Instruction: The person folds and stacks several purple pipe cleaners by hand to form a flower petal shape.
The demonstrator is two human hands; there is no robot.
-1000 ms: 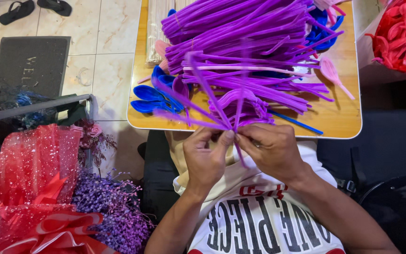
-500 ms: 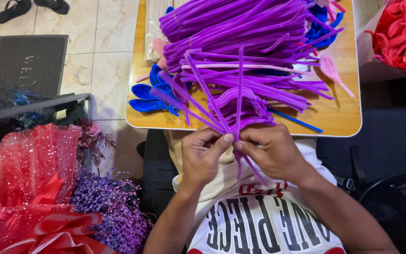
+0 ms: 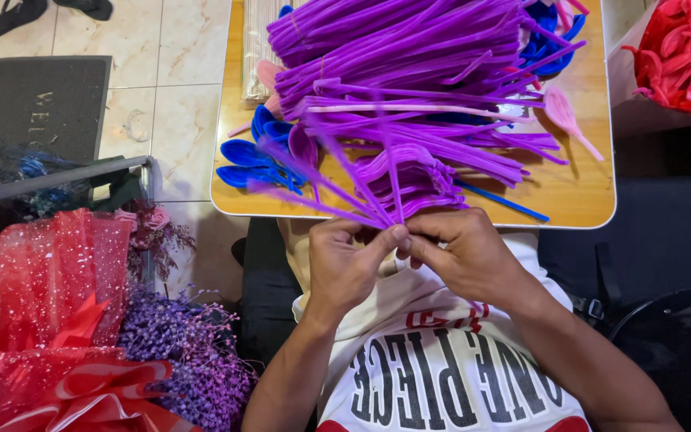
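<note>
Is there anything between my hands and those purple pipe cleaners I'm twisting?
Nothing visible. The left hand and right hand already pinch the gathered ends of the purple pipe cleaners at the near edge of the wooden table, and no other object lies between them.

Bright, even indoor light falls from above, giving vivid, saturated colour. The wooden worktop [image 3: 577, 196] shines softly along its bare right side, and the pale floor tiles [image 3: 165, 104] carry a mild sheen with no harsh glare. Shadows are soft: a dark band sits under the worktop's near edge, and the lower right corner sinks into near black. The left hand [image 3: 345, 268] and right hand [image 3: 461, 256] look sharp, with no motion blur. The wide lens bends straight lines slightly towards the edges.
</note>
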